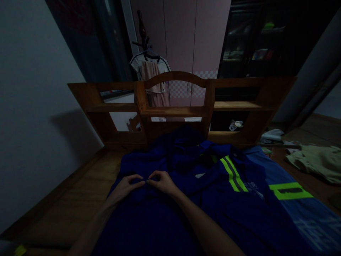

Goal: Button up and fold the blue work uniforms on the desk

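The jacket (210, 192) is lying rumpled on the bed (85, 193), reaching up to the headboard (173, 112) and leaving boards bare along the left edge. Your left hand (126, 186) and right hand (164, 183) are nearly meeting over its left part, the fingers of each curving almost together at the tips; whether they are pinching cloth, you cannot tell. Lighter cloth (283, 208) is lying toward the right edge. Beyond the headboard, clothes (150, 69) are hanging before a wardrobe (181, 35).

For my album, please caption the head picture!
Left hand and right hand close together over blue clothing, before a wooden headboard.
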A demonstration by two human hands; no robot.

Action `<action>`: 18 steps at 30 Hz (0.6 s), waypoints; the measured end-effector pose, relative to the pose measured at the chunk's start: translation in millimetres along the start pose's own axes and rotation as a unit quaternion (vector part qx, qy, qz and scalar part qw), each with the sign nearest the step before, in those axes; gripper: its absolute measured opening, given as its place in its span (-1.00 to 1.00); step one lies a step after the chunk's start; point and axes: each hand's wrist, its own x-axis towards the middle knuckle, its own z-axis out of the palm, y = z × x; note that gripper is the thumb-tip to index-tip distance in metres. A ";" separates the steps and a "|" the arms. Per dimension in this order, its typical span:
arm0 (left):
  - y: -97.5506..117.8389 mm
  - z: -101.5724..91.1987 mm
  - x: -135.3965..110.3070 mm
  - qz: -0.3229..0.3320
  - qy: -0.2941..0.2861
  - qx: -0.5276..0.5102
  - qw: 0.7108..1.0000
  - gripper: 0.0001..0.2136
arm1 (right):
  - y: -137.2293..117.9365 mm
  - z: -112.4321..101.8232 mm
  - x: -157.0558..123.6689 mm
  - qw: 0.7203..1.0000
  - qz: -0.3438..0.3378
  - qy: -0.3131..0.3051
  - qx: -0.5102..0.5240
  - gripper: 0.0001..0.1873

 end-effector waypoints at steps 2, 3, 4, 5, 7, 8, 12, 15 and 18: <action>3.4 0.6 -2.8 0.009 0.008 0.019 1.000 -0.56 | -0.1 -0.2 -0.3 1.000 0.001 0.001 -0.003 -0.72; 4.9 1.1 -4.5 0.020 0.011 0.030 0.999 -0.57 | -0.1 -0.2 -0.5 1.000 0.002 0.002 -0.005 -0.72; 5.9 1.9 -6.1 0.032 0.015 0.042 0.998 -0.59 | 0.0 -0.1 -0.6 1.000 0.003 0.003 -0.007 -0.72; 5.9 2.9 -7.5 0.046 0.021 0.055 0.997 -0.61 | 0.2 -0.1 -0.7 1.000 0.006 0.004 -0.008 -0.72; 2.8 5.2 -8.7 0.071 0.043 0.079 0.993 -0.64 | 0.8 -0.1 -0.7 1.000 0.010 0.000 -0.008 -0.72; -0.2 6.4 -8.4 0.079 0.055 0.089 0.991 -0.65 | 1.1 -0.2 -0.6 1.000 0.010 -0.005 -0.008 -0.72; -14.6 9.6 -3.1 0.097 0.091 0.121 0.984 -0.67 | 2.1 -0.6 -0.7 1.000 0.001 -0.028 -0.006 -0.75; -20.9 11.5 1.6 0.116 0.100 0.140 0.978 -0.70 | 1.1 -0.6 -1.8 0.999 -0.001 -0.034 -0.005 -0.77; -22.6 14.4 3.4 0.138 0.104 0.154 0.973 -0.73 | -0.5 -0.6 -3.2 1.000 -0.002 -0.030 -0.004 -0.76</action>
